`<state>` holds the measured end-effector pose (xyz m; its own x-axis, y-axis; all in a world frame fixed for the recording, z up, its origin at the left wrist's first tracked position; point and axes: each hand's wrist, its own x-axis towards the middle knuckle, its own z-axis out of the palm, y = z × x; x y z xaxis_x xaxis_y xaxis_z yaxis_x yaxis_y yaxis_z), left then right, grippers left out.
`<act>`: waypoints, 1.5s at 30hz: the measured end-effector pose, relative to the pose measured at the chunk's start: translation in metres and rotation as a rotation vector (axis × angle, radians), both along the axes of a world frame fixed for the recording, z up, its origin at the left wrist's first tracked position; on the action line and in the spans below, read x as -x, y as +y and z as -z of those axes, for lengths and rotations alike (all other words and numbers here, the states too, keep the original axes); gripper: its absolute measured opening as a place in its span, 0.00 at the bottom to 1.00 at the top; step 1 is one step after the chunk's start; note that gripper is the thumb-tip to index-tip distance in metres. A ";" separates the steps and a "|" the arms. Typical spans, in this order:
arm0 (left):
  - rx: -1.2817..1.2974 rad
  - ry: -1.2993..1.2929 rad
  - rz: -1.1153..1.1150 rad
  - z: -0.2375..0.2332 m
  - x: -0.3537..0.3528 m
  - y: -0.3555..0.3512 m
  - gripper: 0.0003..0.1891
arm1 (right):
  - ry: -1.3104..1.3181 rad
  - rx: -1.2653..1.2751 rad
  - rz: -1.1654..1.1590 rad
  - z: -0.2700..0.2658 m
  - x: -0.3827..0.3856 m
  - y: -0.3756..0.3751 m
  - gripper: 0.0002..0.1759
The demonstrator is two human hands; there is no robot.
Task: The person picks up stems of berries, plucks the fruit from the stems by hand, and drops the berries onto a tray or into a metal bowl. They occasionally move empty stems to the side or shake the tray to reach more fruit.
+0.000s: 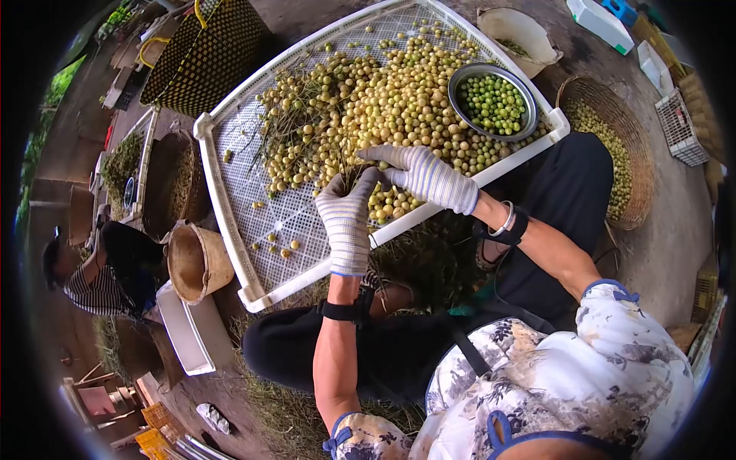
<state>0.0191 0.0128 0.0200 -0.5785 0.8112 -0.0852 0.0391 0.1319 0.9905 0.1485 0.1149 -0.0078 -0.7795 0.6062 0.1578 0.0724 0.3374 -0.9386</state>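
My gloved left hand is closed on a small bunch of thin stems, its fingertips pinched together over the near side of the white mesh tray. Just right of it, my gloved right hand reaches across with its index finger stretched toward the stems and its thumb apart, close to the left fingertips. No held object shows in the right hand. Loose round yellow-green fruits are heaped around both hands, with stemmed bunches on the left of the heap. A metal bowl of greener fruits sits on the tray's right side.
A woven basket of fruits stands right of my knee. Beyond the tray are a pale tub and a black-yellow woven basket. At left, a person sits near a bucket and a white box. Cut stems litter the ground.
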 end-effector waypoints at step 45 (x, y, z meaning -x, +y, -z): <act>-0.731 -0.249 -0.435 -0.144 0.153 -0.294 0.02 | -0.138 -0.557 -0.051 0.037 -0.068 0.035 0.06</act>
<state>-0.1341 -0.2816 0.1641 -0.8820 0.4249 0.2040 -0.0949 -0.5841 0.8061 0.2165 0.1499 -0.0447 -0.8414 0.4223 0.3373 0.1525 0.7842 -0.6015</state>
